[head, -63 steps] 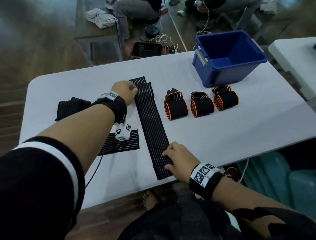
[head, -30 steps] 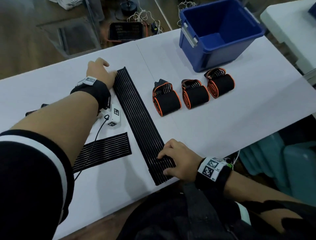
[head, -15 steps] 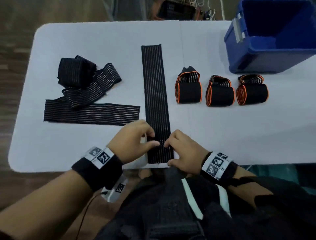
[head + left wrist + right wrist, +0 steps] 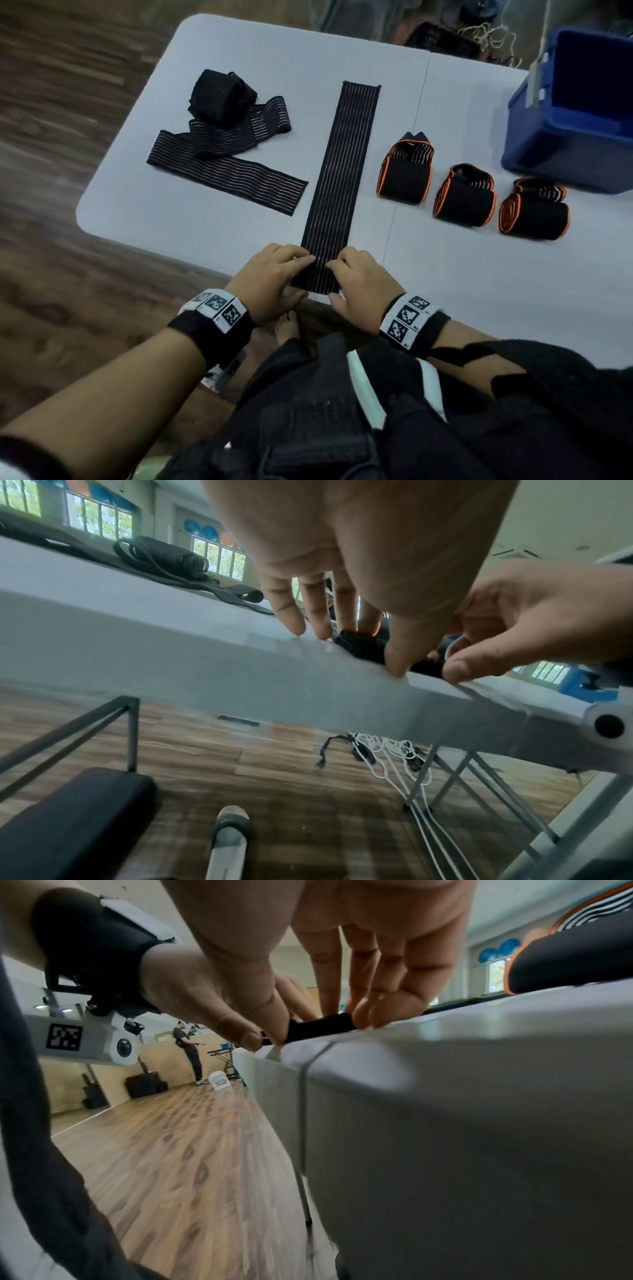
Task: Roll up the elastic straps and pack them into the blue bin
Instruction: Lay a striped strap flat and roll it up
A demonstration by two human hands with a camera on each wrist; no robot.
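A long black striped elastic strap [image 4: 342, 168] lies flat on the white table [image 4: 219, 219], running away from me. Both hands pinch its near end at the table's front edge: my left hand [image 4: 277, 274] on the left side, my right hand [image 4: 356, 277] on the right. In the left wrist view the strap's end [image 4: 363, 645] looks folded up between fingers and thumb; the right wrist view shows the same folded end [image 4: 318, 1028]. Three rolled straps with orange edging [image 4: 466, 195] sit in a row to the right. The blue bin [image 4: 575, 113] stands at the far right.
A loose pile of black striped straps [image 4: 226, 137], one partly rolled, lies at the left of the table. A seam [image 4: 407, 150] splits the tabletop. Wood floor lies beyond the left edge, with cables and gear behind the table.
My left hand left the strap's far end and came to the near end beside my right hand. Both now pinch that end, which has begun to fold over.
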